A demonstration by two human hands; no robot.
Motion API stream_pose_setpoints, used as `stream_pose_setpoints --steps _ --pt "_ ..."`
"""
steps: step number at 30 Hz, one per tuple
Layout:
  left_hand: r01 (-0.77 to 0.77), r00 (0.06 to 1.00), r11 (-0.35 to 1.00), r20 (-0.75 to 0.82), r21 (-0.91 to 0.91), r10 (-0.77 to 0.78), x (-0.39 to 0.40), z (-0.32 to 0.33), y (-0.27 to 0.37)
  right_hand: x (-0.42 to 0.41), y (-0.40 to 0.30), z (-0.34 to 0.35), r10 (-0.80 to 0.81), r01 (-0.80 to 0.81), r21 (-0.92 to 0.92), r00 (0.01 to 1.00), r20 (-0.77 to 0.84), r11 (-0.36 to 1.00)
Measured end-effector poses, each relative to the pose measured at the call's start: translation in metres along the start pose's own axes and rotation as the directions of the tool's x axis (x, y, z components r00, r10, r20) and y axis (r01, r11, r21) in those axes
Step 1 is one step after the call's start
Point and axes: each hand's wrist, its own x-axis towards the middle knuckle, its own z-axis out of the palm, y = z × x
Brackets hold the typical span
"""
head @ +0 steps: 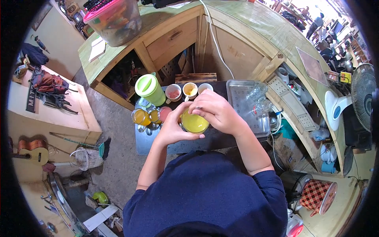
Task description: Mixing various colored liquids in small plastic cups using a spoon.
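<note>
My left hand (168, 130) is wrapped around a glass of yellow liquid (195, 123) above a small dark table (220, 144). Over the rim, my right hand (220, 111) pinches a thin metal utensil (198, 108); its lower end is hard to make out. Left of the glass stand an orange drink in a glass mug (140, 117), a darker yellow drink (154, 116) and a pink drink (164, 113) partly behind my left hand. Behind them are a lime-green lidded pitcher (151, 90), a cup with pink contents (173, 92), one with yellow contents (190, 89) and a white cup (205, 87).
A metal tray (241, 106) at the table's right holds clear glassware (259, 97). A wooden counter (251, 26) curves around the far and right sides, with a white cable (217, 41) hanging down it. A fan (334, 109) stands right; a bucket (87, 158) sits left.
</note>
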Motion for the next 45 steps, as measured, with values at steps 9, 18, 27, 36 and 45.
stream_pose_setpoints --steps 9,18,27,36,45 --pt "0.073 0.997 0.996 0.001 -0.044 -0.073 -0.0011 0.0002 -0.0016 -0.0031 -0.0014 -0.0017 0.088 -0.090 0.037 0.995 0.054 0.995" --pt "0.035 0.999 0.999 -0.028 -0.013 -0.036 -0.0023 -0.0003 0.0004 -0.0053 -0.0021 -0.0048 0.096 -0.091 -0.073 0.993 0.064 0.993" --pt "0.033 0.999 0.999 -0.018 -0.005 -0.033 -0.0023 0.0010 0.0008 -0.0014 -0.0035 -0.0082 0.000 0.002 -0.079 1.000 0.022 0.997" --pt "0.056 0.998 0.998 -0.004 -0.028 -0.056 -0.0033 0.0033 -0.0024 -0.0051 -0.0051 -0.0004 0.000 0.000 0.022 1.000 0.001 1.000" --pt "0.012 1.000 1.000 -0.022 0.026 -0.012 -0.0052 0.0050 0.0003 -0.0098 -0.0033 -0.0029 0.051 -0.048 -0.104 0.998 0.031 0.993"
